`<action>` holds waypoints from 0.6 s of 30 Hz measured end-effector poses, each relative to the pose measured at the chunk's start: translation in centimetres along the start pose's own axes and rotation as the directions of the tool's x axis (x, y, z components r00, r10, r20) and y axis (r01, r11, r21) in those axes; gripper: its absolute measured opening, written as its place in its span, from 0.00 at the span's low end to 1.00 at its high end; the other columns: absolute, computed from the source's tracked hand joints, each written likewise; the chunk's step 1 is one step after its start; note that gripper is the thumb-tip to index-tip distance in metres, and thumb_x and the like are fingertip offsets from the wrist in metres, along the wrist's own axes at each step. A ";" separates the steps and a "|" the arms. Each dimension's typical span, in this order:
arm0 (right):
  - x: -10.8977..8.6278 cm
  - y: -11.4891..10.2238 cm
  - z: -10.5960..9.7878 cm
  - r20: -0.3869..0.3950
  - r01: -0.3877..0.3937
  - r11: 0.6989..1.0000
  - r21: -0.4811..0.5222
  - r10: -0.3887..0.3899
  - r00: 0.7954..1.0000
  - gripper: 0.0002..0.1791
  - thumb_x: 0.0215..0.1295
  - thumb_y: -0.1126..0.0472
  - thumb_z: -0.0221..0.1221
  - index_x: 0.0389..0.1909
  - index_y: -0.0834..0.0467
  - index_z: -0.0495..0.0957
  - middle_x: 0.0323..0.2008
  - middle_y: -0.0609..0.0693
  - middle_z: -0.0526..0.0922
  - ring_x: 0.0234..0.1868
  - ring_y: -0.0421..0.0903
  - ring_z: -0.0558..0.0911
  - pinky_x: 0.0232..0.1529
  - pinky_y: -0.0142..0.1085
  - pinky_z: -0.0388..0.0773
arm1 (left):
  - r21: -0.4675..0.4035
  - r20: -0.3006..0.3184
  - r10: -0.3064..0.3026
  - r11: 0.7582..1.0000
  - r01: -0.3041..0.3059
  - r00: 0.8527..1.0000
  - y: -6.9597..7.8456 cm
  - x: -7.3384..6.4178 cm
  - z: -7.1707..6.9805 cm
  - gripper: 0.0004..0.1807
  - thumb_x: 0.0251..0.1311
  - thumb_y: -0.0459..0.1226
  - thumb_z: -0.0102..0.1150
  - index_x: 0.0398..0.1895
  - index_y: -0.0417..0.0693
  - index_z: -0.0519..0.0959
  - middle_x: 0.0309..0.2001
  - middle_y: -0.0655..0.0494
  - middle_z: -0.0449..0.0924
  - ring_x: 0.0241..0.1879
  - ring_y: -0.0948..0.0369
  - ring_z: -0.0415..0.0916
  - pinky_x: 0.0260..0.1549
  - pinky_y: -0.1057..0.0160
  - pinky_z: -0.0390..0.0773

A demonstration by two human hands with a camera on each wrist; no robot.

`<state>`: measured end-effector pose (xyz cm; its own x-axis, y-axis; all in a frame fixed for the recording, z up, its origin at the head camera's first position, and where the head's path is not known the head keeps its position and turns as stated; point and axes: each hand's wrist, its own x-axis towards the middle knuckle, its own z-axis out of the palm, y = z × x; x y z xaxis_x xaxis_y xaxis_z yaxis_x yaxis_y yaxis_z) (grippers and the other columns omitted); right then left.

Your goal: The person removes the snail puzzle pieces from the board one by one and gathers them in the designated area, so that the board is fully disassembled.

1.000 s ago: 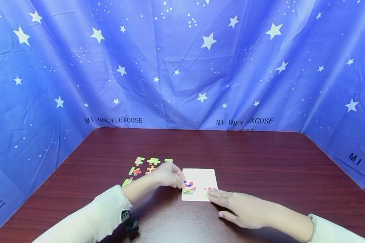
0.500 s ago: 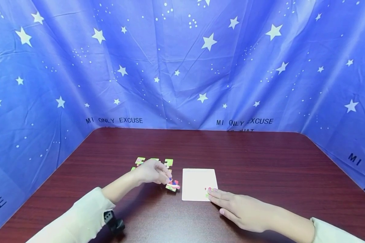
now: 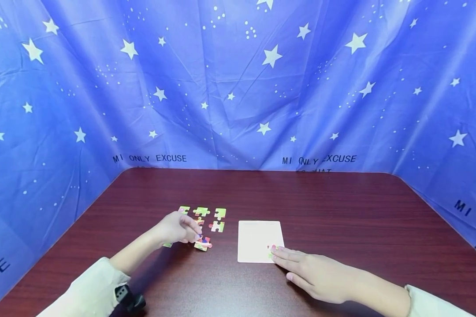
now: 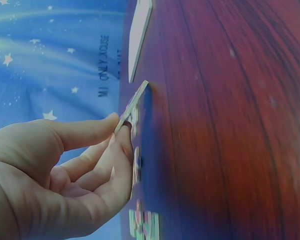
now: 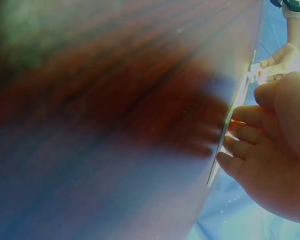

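My left hand (image 3: 176, 228) pinches a colourful jigsaw piece (image 3: 203, 243) between thumb and fingers, just above the table. In the left wrist view the piece (image 4: 132, 104) is seen edge-on and tilted. My right hand (image 3: 321, 274) lies with extended fingers over the lower right corner of a white square board (image 3: 258, 237). Its fingertips touch another jigsaw piece (image 3: 271, 252) there, which they partly cover. Behind the left hand, several loose green and red pieces (image 3: 201, 211) lie in rough rows, some hidden by the hand.
The dark red wooden table (image 3: 321, 202) spreads around the board on all sides. A blue curtain with white stars (image 3: 238, 88) hangs behind and at both sides. A black device (image 3: 129, 300) is strapped at the left wrist.
The left hand has carried its jigsaw piece leftward, from over the board's left side to beside the loose pieces. The right hand has stayed at the board's corner.
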<state>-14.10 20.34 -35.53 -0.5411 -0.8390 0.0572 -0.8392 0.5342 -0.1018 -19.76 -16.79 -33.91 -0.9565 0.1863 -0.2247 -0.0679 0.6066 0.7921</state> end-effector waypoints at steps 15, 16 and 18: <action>0.1 -0.1 0.0 -0.015 0.016 0.999 -0.040 -0.016 1.000 0.25 0.77 0.52 0.39 0.70 0.54 0.62 0.72 0.50 0.64 0.70 0.48 0.68 0.60 0.43 0.75 | 0.241 -0.149 0.124 0.967 -0.086 0.981 -0.8 -0.7 -0.1 0.08 0.38 0.31 0.73 0.23 0.44 0.82 0.19 0.57 0.83 0.22 0.66 0.73 0.27 0.67 0.71; 0.1 -0.1 0.0 -0.015 0.014 0.999 -0.039 -0.015 1.000 0.25 0.77 0.52 0.39 0.70 0.54 0.62 0.72 0.50 0.64 0.70 0.48 0.68 0.60 0.43 0.75 | 0.255 -0.159 0.137 0.962 -0.094 0.978 -0.8 -0.7 0.0 0.08 0.38 0.30 0.73 0.22 0.44 0.82 0.19 0.57 0.83 0.22 0.66 0.73 0.27 0.67 0.72; 0.1 -0.1 0.0 -0.015 0.011 0.999 -0.035 -0.012 1.000 0.25 0.77 0.52 0.39 0.71 0.54 0.62 0.72 0.50 0.64 0.70 0.48 0.68 0.61 0.43 0.75 | 0.297 -0.176 0.164 0.949 -0.106 0.971 -0.7 -0.7 0.0 0.08 0.37 0.30 0.73 0.21 0.44 0.81 0.18 0.58 0.82 0.21 0.66 0.73 0.27 0.66 0.72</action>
<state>-14.06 20.23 -35.48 -0.5319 -0.8436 0.0735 -0.8466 0.5280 -0.0667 -19.03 -17.36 -34.34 -0.9894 0.1446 0.0115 0.1218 0.7855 0.6068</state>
